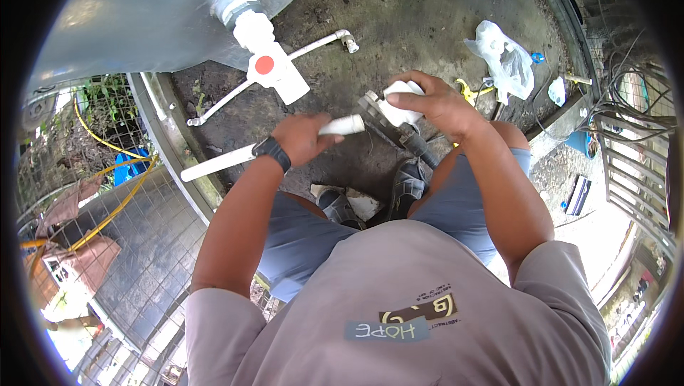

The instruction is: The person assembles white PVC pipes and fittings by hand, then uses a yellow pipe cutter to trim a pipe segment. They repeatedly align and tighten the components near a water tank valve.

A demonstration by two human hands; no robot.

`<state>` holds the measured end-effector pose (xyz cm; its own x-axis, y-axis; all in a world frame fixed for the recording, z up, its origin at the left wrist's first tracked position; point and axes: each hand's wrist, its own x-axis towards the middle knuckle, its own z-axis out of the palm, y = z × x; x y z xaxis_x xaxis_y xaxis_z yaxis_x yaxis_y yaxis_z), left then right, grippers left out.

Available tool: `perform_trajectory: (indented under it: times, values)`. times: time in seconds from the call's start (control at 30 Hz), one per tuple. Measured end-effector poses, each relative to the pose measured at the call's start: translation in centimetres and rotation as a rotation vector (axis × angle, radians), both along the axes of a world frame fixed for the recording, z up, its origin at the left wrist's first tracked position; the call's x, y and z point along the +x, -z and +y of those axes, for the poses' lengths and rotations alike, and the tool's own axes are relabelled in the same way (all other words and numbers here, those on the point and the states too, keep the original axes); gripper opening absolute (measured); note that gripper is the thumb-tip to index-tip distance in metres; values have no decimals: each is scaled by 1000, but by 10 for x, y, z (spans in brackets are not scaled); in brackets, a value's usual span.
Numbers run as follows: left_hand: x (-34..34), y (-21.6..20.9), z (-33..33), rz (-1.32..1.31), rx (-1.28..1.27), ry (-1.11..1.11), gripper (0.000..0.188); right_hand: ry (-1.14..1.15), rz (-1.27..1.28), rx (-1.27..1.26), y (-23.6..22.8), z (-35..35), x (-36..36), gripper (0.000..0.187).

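Note:
A straight length of white plastic pipe runs through my left hand, whose fingers are wrapped round it near one end. That end points toward my right hand, which is closed on a white plastic pipe fitting. The pipe end and the fitting are a short way apart. Just below the fitting is a dark metal tool, partly hidden; its exact kind is unclear. Ahead and to the left, a white valve with a red round mark joins a grey tank, and a thin white pipe lies behind it.
A clear plastic bag lies to the right, beside a yellow-handled tool. Black cables hang at the far right. Wire mesh fencing and a yellow hose are on the left. My feet rest on the dark floor between my knees.

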<state>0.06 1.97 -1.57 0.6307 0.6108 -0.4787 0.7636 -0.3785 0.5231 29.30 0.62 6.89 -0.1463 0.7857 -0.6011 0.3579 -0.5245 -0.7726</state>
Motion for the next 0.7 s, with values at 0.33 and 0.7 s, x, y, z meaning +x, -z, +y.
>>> perform_trajectory:
  times: [0.33, 0.7]
  values:
    - [-13, -135, -44, -138, 373, -231, 41, 56, 408, 142, -4, -6, -20, 54]
    - [-17, -136, -74, -84, 356, -279, 42, -79, 376, 179, -18, -27, -46, 46]
